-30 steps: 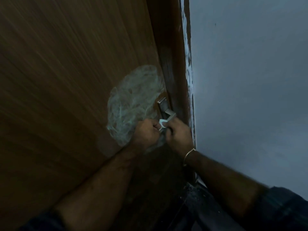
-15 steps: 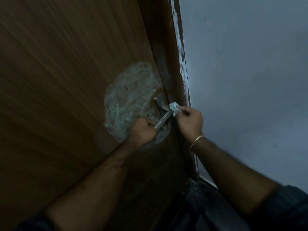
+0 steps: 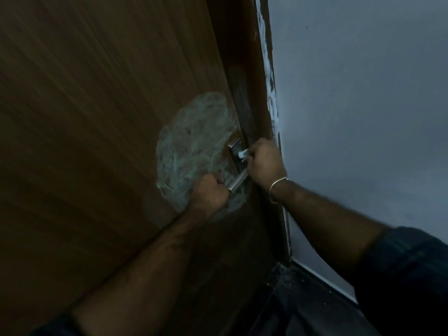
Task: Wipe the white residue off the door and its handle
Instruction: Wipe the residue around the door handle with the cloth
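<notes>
Handle (image 3: 238, 181): my left hand (image 3: 211, 194) grips its end; my right hand (image 3: 264, 162) pinches a white wipe (image 3: 242, 154) against its plate.

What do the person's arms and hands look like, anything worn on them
Both forearms are bare. The right hand has a thin, pale metal bangle round its wrist, and a dark blue sleeve covers the upper part of that arm. The left hand shows no ring, watch or glove; only a dark sleeve edge appears at the bottom of the view.
</notes>
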A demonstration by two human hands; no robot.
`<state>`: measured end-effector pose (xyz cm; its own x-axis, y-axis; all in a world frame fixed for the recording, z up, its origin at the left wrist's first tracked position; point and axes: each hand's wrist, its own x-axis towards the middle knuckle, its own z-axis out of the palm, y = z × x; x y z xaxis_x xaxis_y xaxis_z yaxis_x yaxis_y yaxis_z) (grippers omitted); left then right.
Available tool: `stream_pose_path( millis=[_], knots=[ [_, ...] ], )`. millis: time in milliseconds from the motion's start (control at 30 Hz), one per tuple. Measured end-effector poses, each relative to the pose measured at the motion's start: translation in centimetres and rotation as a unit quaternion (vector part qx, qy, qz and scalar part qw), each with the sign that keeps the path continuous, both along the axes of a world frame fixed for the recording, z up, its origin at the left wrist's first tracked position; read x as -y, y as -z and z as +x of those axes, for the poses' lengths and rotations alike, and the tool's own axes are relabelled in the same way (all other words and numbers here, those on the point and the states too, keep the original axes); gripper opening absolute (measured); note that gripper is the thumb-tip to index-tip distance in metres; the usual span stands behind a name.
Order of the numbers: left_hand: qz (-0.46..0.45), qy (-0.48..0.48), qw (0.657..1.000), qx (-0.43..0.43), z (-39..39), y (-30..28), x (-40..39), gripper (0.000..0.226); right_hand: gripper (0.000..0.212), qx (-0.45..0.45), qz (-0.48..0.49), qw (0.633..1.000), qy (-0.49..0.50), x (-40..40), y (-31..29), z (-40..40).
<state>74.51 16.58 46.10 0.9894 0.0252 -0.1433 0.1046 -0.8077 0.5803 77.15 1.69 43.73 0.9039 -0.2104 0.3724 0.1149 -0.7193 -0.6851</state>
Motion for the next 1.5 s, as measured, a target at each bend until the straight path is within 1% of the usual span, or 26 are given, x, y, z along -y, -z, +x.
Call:
stream_pose_path(
  millis=[67, 100, 200, 233, 267, 333, 400, 433, 567, 600, 633, 667, 733, 767, 800, 867, 900, 933, 1000, 1133, 1167, 1200, 1267, 1300, 1433, 1500],
  knots=[
    [0.024, -0.004, 1.000, -0.004, 0.1, 0.5, 0.1, 0.017, 0.017, -0.004, -0.063, 0.998, -0.018, -1.1, 0.8, 0.0],
    [0.028, -0.001, 1.000, -0.009, 0.1, 0.7, 0.2, 0.016, 0.017, -0.004, -0.042, 0.999, -0.014, -1.2, 1.0, -0.1],
    [0.008, 0.005, 0.999, -0.034, 0.4, 1.0, 0.5, 0.022, 0.014, 0.024, 0.158, 0.986, 0.052, -1.2, 0.1, 0.8],
    [-0.001, 0.007, 1.000, -0.026, 0.5, 1.0, 0.6, 0.023, 0.014, 0.056, 0.205, 0.975, 0.069, -1.4, -0.4, 0.9],
    [-0.002, 0.011, 1.000, -0.013, 0.5, 1.1, 0.8, 0.025, 0.013, 0.085, 0.210, 0.972, 0.069, -1.9, -0.7, 0.8],
    [0.019, 0.023, 1.000, 0.011, 0.2, 1.0, 0.9, 0.028, 0.010, 0.113, 0.147, 0.983, 0.015, -2.8, -0.3, 0.7],
    [0.026, 0.027, 0.999, 0.015, 0.1, 0.8, 0.9, 0.029, 0.011, 0.079, 0.041, 0.995, -0.053, -2.7, 0.6, 0.8],
    [0.024, 0.028, 0.999, 0.013, 0.0, 0.7, 0.9, 0.028, 0.012, 0.064, 0.016, 0.995, -0.071, -2.5, 0.9, 0.8],
    [0.048, 0.038, 0.998, 0.028, -0.1, 0.5, 1.0, 0.028, 0.010, 0.152, 0.118, 0.981, -0.026, -3.2, -0.3, 1.1],
    [0.057, 0.039, 0.997, 0.032, -0.2, 0.7, 0.9, 0.028, 0.010, 0.170, 0.111, 0.979, -0.020, -3.4, -0.7, 1.1],
    [0.060, 0.039, 0.997, 0.031, -0.2, 0.8, 0.9, 0.027, 0.011, 0.169, 0.070, 0.983, -0.027, -3.3, -0.6, 1.1],
    [0.058, 0.037, 0.997, 0.025, -0.2, 0.9, 0.8, 0.026, 0.013, 0.155, -0.005, 0.987, -0.043, -2.9, -0.4, 1.2],
    [0.049, 0.026, 0.998, 0.008, -0.3, 1.0, 0.8, 0.025, 0.018, 0.068, -0.192, 0.976, -0.080, -2.0, 0.1, 1.3],
    [0.048, 0.021, 0.999, 0.001, -0.4, 1.0, 0.9, 0.024, 0.020, 0.027, -0.223, 0.970, -0.092, -1.7, 0.3, 1.1],
    [0.049, 0.021, 0.999, 0.000, -0.4, 1.1, 1.0, 0.023, 0.020, 0.018, -0.205, 0.974, -0.098, -1.5, 0.2, 0.9],
    [0.052, 0.029, 0.998, 0.008, -0.3, 1.2, 1.2, 0.023, 0.016, 0.072, -0.045, 0.993, -0.085, -1.4, -0.6, 0.7],
    [0.050, 0.030, 0.998, 0.007, -0.1, 1.2, 1.2, 0.023, 0.014, 0.110, 0.049, 0.992, -0.048, -1.4, -0.9, 0.9],
    [0.046, 0.032, 0.998, 0.005, 0.1, 1.2, 1.1, 0.024, 0.015, 0.133, 0.109, 0.985, -0.006, -1.3, -1.3, 1.1],
    [0.047, 0.035, 0.998, 0.010, 0.0, 1.4, 1.1, 0.023, 0.019, 0.111, 0.127, 0.985, 0.030, -1.7, -1.6, 1.3],
    [0.072, 0.054, 0.995, 0.040, -0.1, 1.3, 1.4, 0.023, 0.015, 0.103, 0.076, 0.990, -0.067, -2.2, -0.1, 0.6],
    [0.073, 0.059, 0.995, 0.037, 0.0, 1.2, 1.5, 0.023, 0.014, 0.083, 0.108, 0.989, -0.058, -2.1, 0.3, 0.6],
    [0.074, 0.062, 0.995, 0.033, 0.1, 1.1, 1.6, 0.023, 0.013, 0.059, 0.177, 0.982, -0.018, -2.1, 0.6, 0.7],
    [0.086, 0.067, 0.993, 0.036, 0.0, 1.1, 1.5, 0.024, 0.012, 0.016, 0.310, 0.948, 0.075, -2.3, 0.5, 0.8],
    [0.096, 0.074, 0.992, 0.045, -0.1, 1.2, 1.3, 0.026, 0.012, 0.008, 0.320, 0.943, 0.087, -2.5, 0.4, 0.9],
    [0.097, 0.095, 0.989, 0.057, -0.1, 1.0, 0.7, 0.026, 0.012, -0.025, 0.192, 0.981, 0.014, -1.8, 0.2, 1.2],
    [0.101, 0.096, 0.988, 0.063, 0.0, 0.8, 0.9, 0.023, 0.013, -0.028, 0.177, 0.983, 0.033, -1.7, 0.3, 1.0]
  ],
)
